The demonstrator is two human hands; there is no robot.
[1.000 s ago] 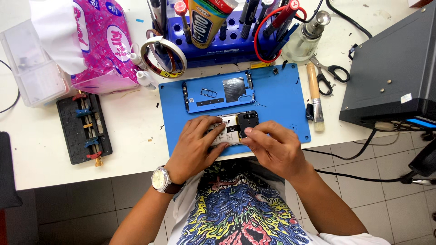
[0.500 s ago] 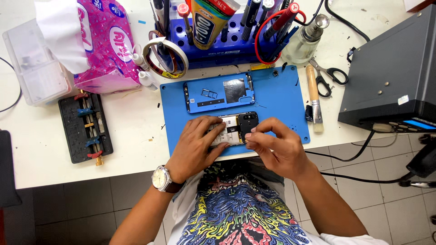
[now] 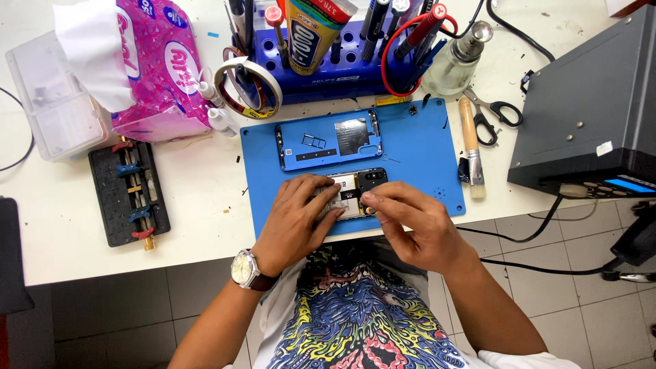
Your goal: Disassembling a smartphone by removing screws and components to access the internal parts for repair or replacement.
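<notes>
An opened phone [image 3: 354, 190] with its insides showing lies on a blue work mat [image 3: 424, 157]. My left hand [image 3: 295, 222], with a watch on the wrist, rests on the phone's left part and holds it down. The fingertips of my right hand [image 3: 410, 222] are pinched together at the phone's right side, near the dark camera end; whether they hold a small part I cannot tell. A blue phone back cover [image 3: 328, 139] lies just beyond the phone on the mat.
A blue tool rack [image 3: 342, 75] with pens, glue tube and red cable stands behind the mat. A brush [image 3: 470, 147], scissors [image 3: 495, 113], a glass bottle [image 3: 456, 61], a tape roll [image 3: 246, 85], a pink tissue pack [image 3: 154, 68], a black screw holder [image 3: 130, 195] and a grey box [image 3: 588, 109] surround it.
My right hand's fingers have drawn together at the phone's right end. The left hand stays on the phone, barely shifted.
</notes>
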